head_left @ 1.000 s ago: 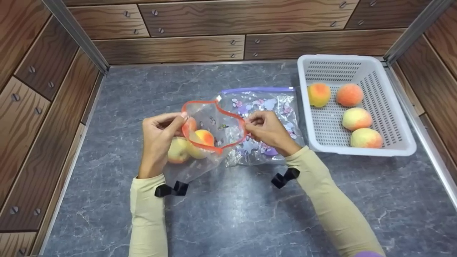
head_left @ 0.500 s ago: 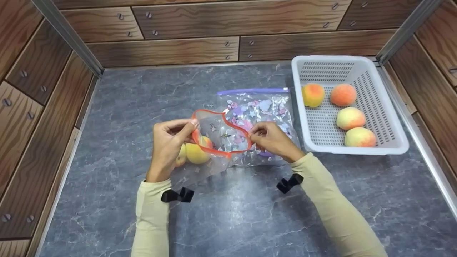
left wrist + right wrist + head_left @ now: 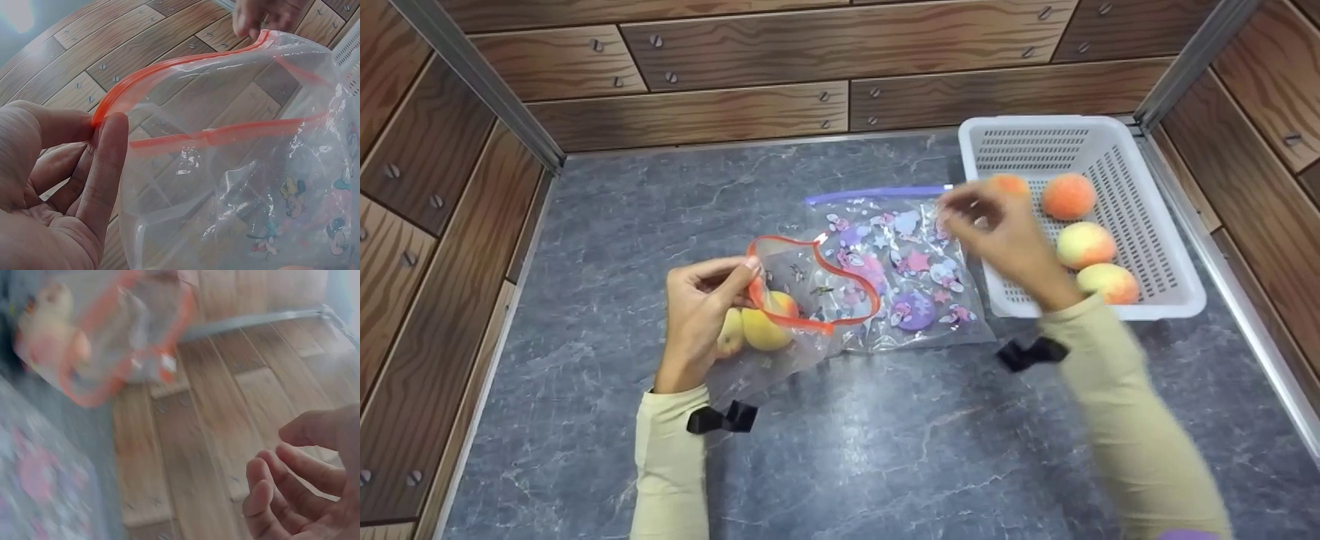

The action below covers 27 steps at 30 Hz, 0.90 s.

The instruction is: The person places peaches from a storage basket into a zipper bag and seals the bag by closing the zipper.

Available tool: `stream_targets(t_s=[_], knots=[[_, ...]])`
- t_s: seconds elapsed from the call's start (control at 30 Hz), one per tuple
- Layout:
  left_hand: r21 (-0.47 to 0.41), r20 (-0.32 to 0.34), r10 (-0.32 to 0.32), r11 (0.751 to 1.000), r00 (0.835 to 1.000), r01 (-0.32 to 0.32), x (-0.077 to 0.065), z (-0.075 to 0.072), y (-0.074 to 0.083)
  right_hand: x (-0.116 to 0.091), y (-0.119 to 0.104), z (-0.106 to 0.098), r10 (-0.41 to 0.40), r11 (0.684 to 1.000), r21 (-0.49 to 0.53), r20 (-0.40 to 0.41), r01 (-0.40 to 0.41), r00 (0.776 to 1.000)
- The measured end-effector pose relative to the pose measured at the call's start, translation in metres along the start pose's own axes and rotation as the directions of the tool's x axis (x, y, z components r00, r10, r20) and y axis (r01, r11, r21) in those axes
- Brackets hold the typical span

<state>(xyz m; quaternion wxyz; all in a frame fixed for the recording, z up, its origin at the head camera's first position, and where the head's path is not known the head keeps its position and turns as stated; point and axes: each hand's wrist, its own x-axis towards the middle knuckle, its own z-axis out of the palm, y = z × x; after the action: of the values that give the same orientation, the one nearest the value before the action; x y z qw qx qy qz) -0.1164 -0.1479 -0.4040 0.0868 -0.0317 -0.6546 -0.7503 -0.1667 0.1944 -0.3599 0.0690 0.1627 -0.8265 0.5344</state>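
Head view: we see the left hand (image 3: 694,315) pinching the orange rim of a clear zip bag (image 3: 804,289) between thumb and fingertips, with the bag's mouth standing wide. At least two yellow-and-red peaches (image 3: 765,330) lie inside, low in the bag and just beside the left hand. Small cartoon figures show on its film in the left wrist view.

The bag sits left of centre on the grey marbled worktop (image 3: 847,457), its right side overlapping a purple-topped zip bag (image 3: 911,262). We note that one lying flat, printed with stars and blobs in pink, blue and purple.

The right hand (image 3: 1005,240), blurred, hangs above the gap between the purple-topped bag and the left wall of a white plastic basket (image 3: 1189,292). Its fingers are loosely bent, thumb well apart from them, and it holds nothing.

In the basket we count four peaches (image 3: 1086,245): two orange-red at the back, the left one partly behind the right hand, and two paler ones nearer us. Wood-patterned panels (image 3: 735,112) edge the worktop. Both forearms wear pale yellow sleeves (image 3: 671,465).
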Motion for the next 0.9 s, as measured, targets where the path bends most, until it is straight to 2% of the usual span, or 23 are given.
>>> stream_targets(t_s=[0.1,0.13,0.27,0.4,0.6,0.8,0.9], knots=[[-0.012,-0.002,0.002,1.0,1.0,-0.002,0.0,0.0,0.001,0.011,-0.003,-0.029,0.019,0.995,-0.098,-0.084,-0.027,0.996],[-0.014,-0.002,0.003,1.0,1.0,-0.003,-0.001,0.0,0.0,0.014,-0.002,-0.039,0.048,0.986,-0.152,-0.1,-0.063,0.994],[-0.019,-0.001,0.003,1.0,1.0,-0.003,-0.002,0.0,0.0,0.028,0.018,-0.075,0.091,0.917,-0.371,-0.164,-0.147,0.982],[-0.015,0.004,-0.004,1.0,1.0,0.004,-0.003,0.001,-0.001,0.033,0.049,-0.104,0.125,0.847,-0.485,-0.214,-0.217,0.969],[-0.01,0.01,-0.012,1.0,1.0,0.012,-0.004,0.001,-0.003,0.032,0.094,-0.129,0.281,0.746,-0.577,-0.18,-0.332,0.943],[-0.015,0.01,-0.005,1.0,1.0,0.005,-0.004,0.001,-0.003,0.025,0.122,-0.138,0.468,0.63,-0.65,-0.119,-0.425,0.876],[-0.021,0.012,0.002,1.0,1.0,-0.002,-0.004,0.0,-0.003,0.022,0.129,-0.139,0.516,0.599,-0.674,-0.089,-0.433,0.852]])
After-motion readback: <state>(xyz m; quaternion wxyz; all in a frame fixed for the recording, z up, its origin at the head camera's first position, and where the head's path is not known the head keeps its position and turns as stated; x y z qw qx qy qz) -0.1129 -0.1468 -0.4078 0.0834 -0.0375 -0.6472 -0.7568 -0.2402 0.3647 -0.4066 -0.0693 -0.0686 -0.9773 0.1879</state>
